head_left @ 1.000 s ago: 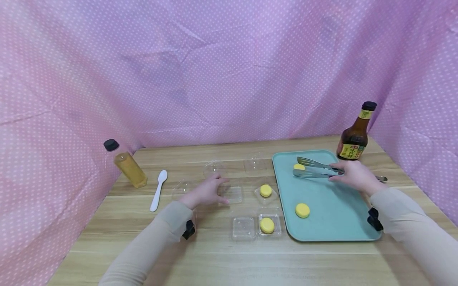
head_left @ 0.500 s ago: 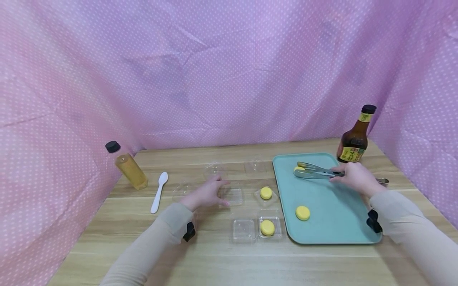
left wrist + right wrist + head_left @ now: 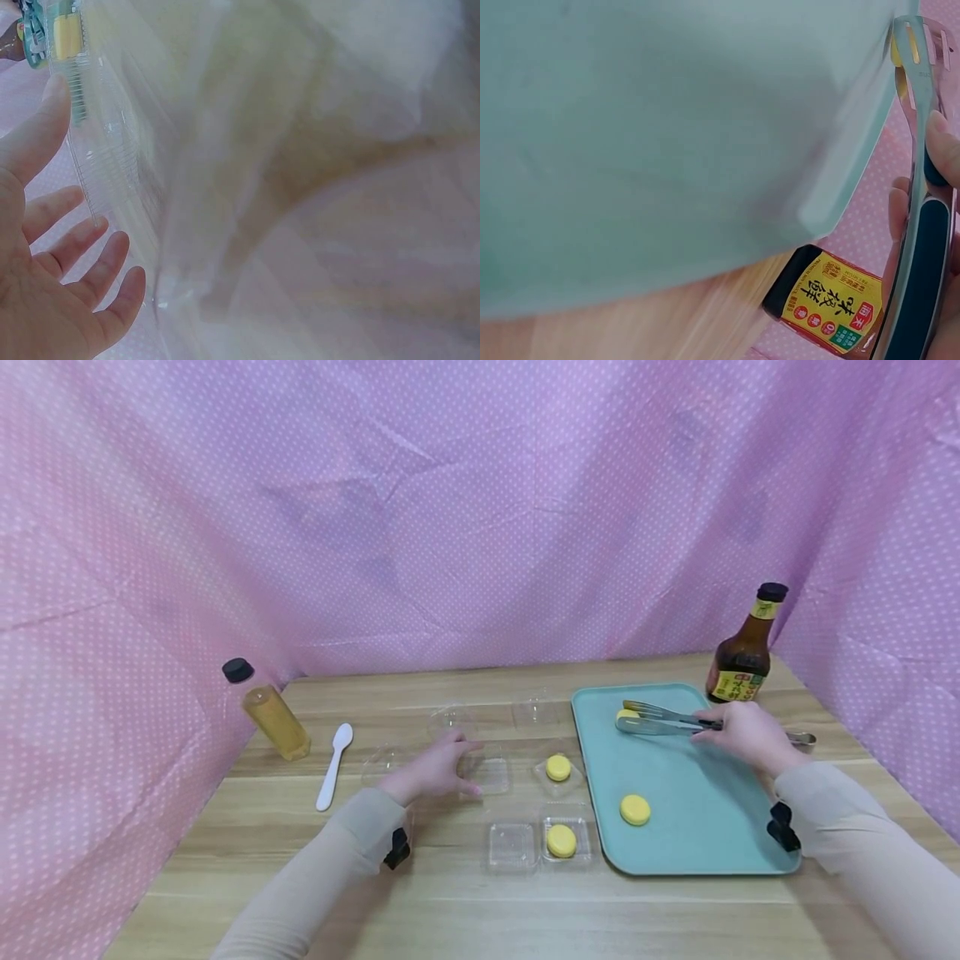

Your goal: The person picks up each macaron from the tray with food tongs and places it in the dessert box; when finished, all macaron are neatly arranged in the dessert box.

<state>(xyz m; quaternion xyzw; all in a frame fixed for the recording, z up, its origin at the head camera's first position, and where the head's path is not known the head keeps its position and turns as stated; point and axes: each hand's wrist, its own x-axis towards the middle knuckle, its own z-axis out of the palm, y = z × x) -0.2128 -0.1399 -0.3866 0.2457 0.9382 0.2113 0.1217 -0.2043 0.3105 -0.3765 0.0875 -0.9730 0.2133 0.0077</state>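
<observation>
My right hand (image 3: pixel 742 733) holds metal tongs (image 3: pixel 663 718) with dark grips over the teal tray (image 3: pixel 690 810). The tong tips lie on either side of a yellow macaron-like disc (image 3: pixel 627 715) near the tray's far left corner; whether they press it is unclear. Lower on the tray lies another yellow disc (image 3: pixel 635 810). My left hand (image 3: pixel 435 768), thumb and fingers spread, is at a clear plastic box (image 3: pixel 492 774). In the left wrist view, the fingertips (image 3: pixel 112 247) are at that box's edge; contact is hard to tell.
Two clear boxes hold yellow discs (image 3: pixel 558 767), (image 3: pixel 561 841). Another clear box (image 3: pixel 512 845) stands beside the nearer one. Several clear lids or boxes (image 3: pixel 534 708) lie behind. A white spoon (image 3: pixel 334 767), a golden-liquid bottle (image 3: pixel 276 720) and a brown sauce bottle (image 3: pixel 741 656) flank them.
The tong tips have drawn closer together around the far yellow disc. My left hand stays in place by the clear box. The head view has tilted up slightly.
</observation>
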